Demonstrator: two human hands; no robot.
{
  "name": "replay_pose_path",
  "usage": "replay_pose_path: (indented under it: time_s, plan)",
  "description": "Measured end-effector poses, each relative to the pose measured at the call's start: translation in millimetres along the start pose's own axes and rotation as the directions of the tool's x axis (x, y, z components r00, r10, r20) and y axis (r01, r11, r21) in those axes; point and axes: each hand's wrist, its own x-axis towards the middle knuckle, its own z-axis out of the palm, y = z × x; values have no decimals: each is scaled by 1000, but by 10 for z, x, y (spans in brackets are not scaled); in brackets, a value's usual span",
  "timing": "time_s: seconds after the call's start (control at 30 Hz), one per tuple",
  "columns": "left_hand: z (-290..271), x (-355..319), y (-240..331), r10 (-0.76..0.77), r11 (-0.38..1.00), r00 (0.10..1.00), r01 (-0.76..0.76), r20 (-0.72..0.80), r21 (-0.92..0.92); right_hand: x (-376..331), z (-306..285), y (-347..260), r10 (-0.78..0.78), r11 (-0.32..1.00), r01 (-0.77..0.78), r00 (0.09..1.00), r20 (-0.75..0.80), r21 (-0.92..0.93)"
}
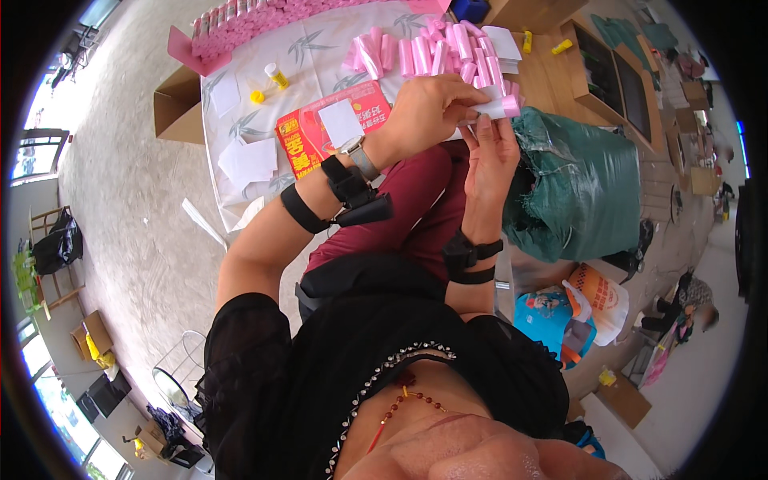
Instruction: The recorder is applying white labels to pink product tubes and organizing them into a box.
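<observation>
Both hands meet over the table's near right edge on one small pink roll point(511, 106), with a white paper slip point(485, 110) around its middle. My left hand point(424, 110) reaches across from the left, its fingers closed on the slip and roll from above. From below, my right hand point(490, 164) pinches the same roll between thumb and fingers. Just beyond the hands lies a heap of similar pink rolls point(440, 56). A red printed box point(298, 142) lies flat left of my left wrist, with a white slip point(341, 122) on top.
White slips point(248, 162) lie at the table's left. An uncapped glue stick point(277, 77) stands near a yellow cap point(257, 97). Packed pink rolls point(240, 32) fill the far left. A green sack point(580, 184) bulges beside my right hand; bags point(552, 316) stand below it.
</observation>
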Motion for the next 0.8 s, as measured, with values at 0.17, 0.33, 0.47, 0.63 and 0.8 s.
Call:
replay_pose_path:
  time_s: [0.17,0.33,0.47,0.63,0.8]
  plan:
    - [51,11,-60,-171,966,985,174,30,-192,11,38,-23,27,1000,-27,999,-32,-12]
    - [77,11,-105,-223,958,974,227,41,-177,53,16,-20,48,998,-48,999,-17,-45]
    - [85,-2,-115,-192,972,981,193,19,-131,82,-35,2,77,994,-78,997,-14,-72]
    - [95,0,-112,-222,971,975,221,-3,-90,114,-70,0,90,992,-88,996,19,-95]
    - [162,18,-109,-176,983,983,173,-54,-61,139,-150,-10,94,987,-91,995,19,-134]
